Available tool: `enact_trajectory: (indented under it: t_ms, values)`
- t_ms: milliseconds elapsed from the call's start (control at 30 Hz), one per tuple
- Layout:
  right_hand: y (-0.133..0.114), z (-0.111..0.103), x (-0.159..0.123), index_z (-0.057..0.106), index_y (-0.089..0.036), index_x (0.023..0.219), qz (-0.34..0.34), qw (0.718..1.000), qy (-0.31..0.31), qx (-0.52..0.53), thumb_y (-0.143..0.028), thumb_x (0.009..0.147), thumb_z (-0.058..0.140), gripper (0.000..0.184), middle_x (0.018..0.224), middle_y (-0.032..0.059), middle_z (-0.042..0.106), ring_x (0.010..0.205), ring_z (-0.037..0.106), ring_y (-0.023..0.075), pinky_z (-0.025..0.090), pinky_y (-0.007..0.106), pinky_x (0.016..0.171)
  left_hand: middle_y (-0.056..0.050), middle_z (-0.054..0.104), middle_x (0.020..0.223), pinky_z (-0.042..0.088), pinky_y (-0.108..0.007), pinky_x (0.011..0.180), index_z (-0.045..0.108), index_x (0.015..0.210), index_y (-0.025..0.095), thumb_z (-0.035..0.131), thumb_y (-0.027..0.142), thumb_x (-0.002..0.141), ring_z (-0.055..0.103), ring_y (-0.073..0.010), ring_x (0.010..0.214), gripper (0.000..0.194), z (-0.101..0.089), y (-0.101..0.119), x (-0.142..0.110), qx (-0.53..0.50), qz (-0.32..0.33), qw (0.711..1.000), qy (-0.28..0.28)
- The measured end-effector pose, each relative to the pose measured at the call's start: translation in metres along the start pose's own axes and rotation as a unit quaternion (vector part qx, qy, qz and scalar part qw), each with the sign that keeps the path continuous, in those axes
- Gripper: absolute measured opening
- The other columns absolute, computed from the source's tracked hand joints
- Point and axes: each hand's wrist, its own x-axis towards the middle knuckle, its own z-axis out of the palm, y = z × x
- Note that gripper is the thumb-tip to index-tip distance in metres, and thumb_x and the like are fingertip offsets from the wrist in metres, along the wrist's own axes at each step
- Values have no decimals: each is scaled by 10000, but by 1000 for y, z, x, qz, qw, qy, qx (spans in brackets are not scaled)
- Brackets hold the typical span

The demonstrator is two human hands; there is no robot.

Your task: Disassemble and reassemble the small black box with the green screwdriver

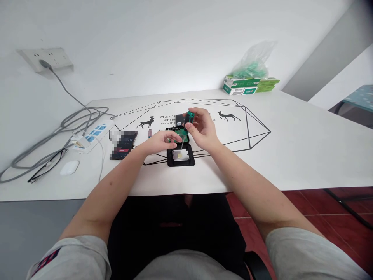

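Note:
My right hand (202, 128) is closed round a small screwdriver (189, 118) with a green and black handle, its thin shaft pointing down at a green circuit board (183, 134). My left hand (161, 140) pinches the left edge of that board, which sits in a black casing. In front of the hands lies a black square frame (181, 157) with a small pale part inside it. Another black piece (180, 119) lies just behind the board.
A phone (124, 144) lies left of the hands, with a small purple item (149, 133) beside it. Farther left are a power strip (93, 134), grey cables, glasses (46, 166) and a white earbud case (69, 167). Green boxes (241, 85) and a plastic bag sit at the table's back.

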Motion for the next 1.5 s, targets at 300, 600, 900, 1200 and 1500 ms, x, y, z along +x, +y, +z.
enact_trajectory:
  t_ms: [300,600,900,1200,1500]
  values:
    - [5,-8,0,625,-309,1355,-41,997,-8,-68,-485,1017,692,388,1204,87,790,958,776,224,677,403,764,-134,775,1193,521,-453,1065,776,1135,189,540,159,984,674,-322,1172,282,-18,-30,9,363,-73,907,199]
    - [6,-6,-2,640,-318,1352,-24,997,-19,-75,-547,1014,676,411,1163,68,745,938,739,224,660,401,761,-172,754,1230,512,-480,1033,785,1213,186,527,147,1010,647,-369,1218,331,-21,-41,9,436,-126,876,163]
    - [-1,-9,6,755,-330,1231,-79,990,6,-115,-614,1054,597,370,948,48,678,830,629,237,609,503,815,-203,740,1299,507,-533,1046,778,1250,173,532,148,1017,619,-408,1269,339,-21,-41,8,466,-157,852,178]
    - [9,-4,4,560,-301,1072,-7,998,67,-2,-573,952,793,377,1187,27,679,918,706,168,617,355,764,-190,708,1375,499,-518,1064,747,1335,184,506,166,1041,575,-400,1332,380,-22,-45,8,494,-198,830,168]
    - [-1,-4,2,771,-323,1209,-67,995,43,-62,-528,1101,552,318,1209,75,813,1122,779,272,646,513,989,-168,639,1543,421,-549,1091,634,1501,217,471,113,1020,446,-411,1425,518,-24,-58,12,480,-170,847,149]
